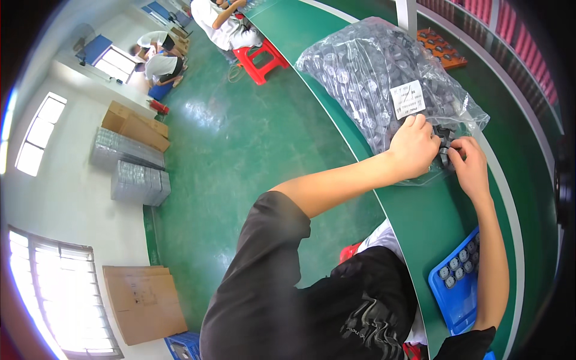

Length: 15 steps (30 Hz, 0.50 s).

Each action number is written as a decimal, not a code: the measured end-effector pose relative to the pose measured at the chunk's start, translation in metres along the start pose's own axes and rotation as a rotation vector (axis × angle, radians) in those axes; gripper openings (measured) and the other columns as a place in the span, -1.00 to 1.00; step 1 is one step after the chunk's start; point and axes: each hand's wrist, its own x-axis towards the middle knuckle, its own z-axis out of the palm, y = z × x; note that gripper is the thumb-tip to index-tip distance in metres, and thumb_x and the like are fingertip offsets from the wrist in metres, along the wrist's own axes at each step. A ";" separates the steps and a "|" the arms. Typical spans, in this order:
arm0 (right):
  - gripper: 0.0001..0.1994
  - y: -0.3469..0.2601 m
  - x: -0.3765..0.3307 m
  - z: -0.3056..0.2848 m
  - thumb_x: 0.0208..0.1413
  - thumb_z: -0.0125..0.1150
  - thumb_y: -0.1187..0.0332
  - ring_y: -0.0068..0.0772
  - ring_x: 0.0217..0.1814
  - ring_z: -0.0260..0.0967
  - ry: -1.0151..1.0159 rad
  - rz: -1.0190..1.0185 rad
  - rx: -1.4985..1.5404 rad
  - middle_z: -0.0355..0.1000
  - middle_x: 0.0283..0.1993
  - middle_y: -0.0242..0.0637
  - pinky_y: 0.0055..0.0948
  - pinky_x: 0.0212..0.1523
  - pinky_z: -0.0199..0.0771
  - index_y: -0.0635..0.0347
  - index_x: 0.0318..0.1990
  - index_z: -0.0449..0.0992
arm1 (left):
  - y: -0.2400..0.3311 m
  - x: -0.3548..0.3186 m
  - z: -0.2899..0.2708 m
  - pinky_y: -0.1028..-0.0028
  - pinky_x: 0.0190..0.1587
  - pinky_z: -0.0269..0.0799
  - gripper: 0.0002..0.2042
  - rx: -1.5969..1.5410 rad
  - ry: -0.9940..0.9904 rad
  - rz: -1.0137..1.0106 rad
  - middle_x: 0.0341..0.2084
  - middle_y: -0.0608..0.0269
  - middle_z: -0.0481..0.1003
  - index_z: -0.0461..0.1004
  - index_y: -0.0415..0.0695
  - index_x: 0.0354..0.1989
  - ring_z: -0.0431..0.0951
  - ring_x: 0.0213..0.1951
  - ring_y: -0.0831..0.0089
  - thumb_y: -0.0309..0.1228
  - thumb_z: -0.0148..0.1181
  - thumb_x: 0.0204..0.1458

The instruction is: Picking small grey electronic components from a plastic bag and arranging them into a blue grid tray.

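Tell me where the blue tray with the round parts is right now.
In the head view the blue tray sits low on the right, on the green workbench, just inside the person's right forearm and nearer the body than the clear bag of parts.

The person wears a black short-sleeved top, its sleeve ending at the upper arm and leaving both forearms bare. The fabric is plain and dark across the shoulders, with a pale grey printed pattern low on the front. The left hand and right hand are bare, with no gloves, rings or watch visible.
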 end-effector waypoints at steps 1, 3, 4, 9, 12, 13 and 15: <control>-0.83 0.004 0.000 0.001 0.16 0.27 0.43 -0.27 -0.30 0.46 0.006 -0.002 0.000 0.49 -0.11 -0.20 -0.31 -0.16 0.48 0.36 -0.18 0.53 | -0.001 0.002 0.001 0.29 -0.02 0.34 -0.81 0.004 0.002 0.005 -0.31 -0.01 0.52 0.60 -0.15 -0.41 0.44 -0.12 0.10 -0.44 0.34 -0.29; -0.84 0.009 0.000 -0.001 0.17 0.25 0.44 -0.36 -0.27 0.47 0.074 -0.052 0.011 0.50 -0.17 -0.24 -0.37 -0.26 0.51 0.34 -0.16 0.52 | -0.003 0.010 0.004 0.24 -0.05 0.37 -0.79 0.022 -0.030 -0.048 -0.41 0.04 0.52 0.58 -0.16 -0.40 0.49 -0.16 0.09 -0.45 0.33 -0.29; -0.84 0.004 0.001 -0.001 0.17 0.25 0.44 -0.36 -0.27 0.47 0.074 -0.056 0.015 0.50 -0.17 -0.24 -0.37 -0.26 0.51 0.34 -0.16 0.52 | -0.006 0.012 0.006 0.24 -0.05 0.37 -0.79 0.028 -0.030 -0.050 -0.41 0.04 0.52 0.58 -0.16 -0.40 0.49 -0.16 0.09 -0.45 0.33 -0.29; -0.87 0.010 0.005 0.003 0.22 0.18 0.46 -0.60 -0.33 0.41 0.004 0.243 0.371 0.45 -0.20 -0.38 -0.61 -0.56 0.43 0.24 -0.10 0.49 | -0.011 0.017 0.001 0.16 -0.06 0.41 -0.78 -0.063 0.097 -0.080 -0.34 -0.02 0.52 0.55 -0.21 -0.34 0.54 -0.19 0.04 -0.48 0.31 -0.24; -0.87 0.008 0.008 0.007 0.23 0.16 0.47 -0.57 -0.30 0.43 -0.018 0.352 0.471 0.44 -0.21 -0.38 -0.56 -0.55 0.51 0.22 -0.09 0.47 | -0.001 0.023 -0.013 0.07 -0.18 0.48 -0.82 -0.220 0.166 -0.098 -0.38 -0.04 0.48 0.51 -0.26 -0.31 0.55 -0.28 -0.06 -0.60 0.20 -0.16; -0.84 0.006 0.011 0.009 0.23 0.14 0.48 -0.54 -0.25 0.46 -0.036 0.362 0.461 0.44 -0.18 -0.35 -0.53 -0.54 0.54 0.24 -0.06 0.47 | 0.003 0.021 -0.017 0.07 -0.18 0.48 -0.82 -0.210 0.167 -0.101 -0.38 -0.04 0.48 0.51 -0.26 -0.31 0.55 -0.28 -0.06 -0.60 0.20 -0.16; -0.80 0.003 0.011 0.005 0.22 0.15 0.49 -0.52 -0.22 0.49 -0.008 0.356 0.516 0.45 -0.15 -0.31 -0.52 -0.51 0.57 0.27 -0.02 0.47 | 0.012 0.019 -0.025 0.04 -0.26 0.51 -0.82 -0.386 0.220 -0.003 -0.36 -0.08 0.44 0.49 -0.30 -0.31 0.55 -0.33 -0.11 -0.64 0.16 -0.15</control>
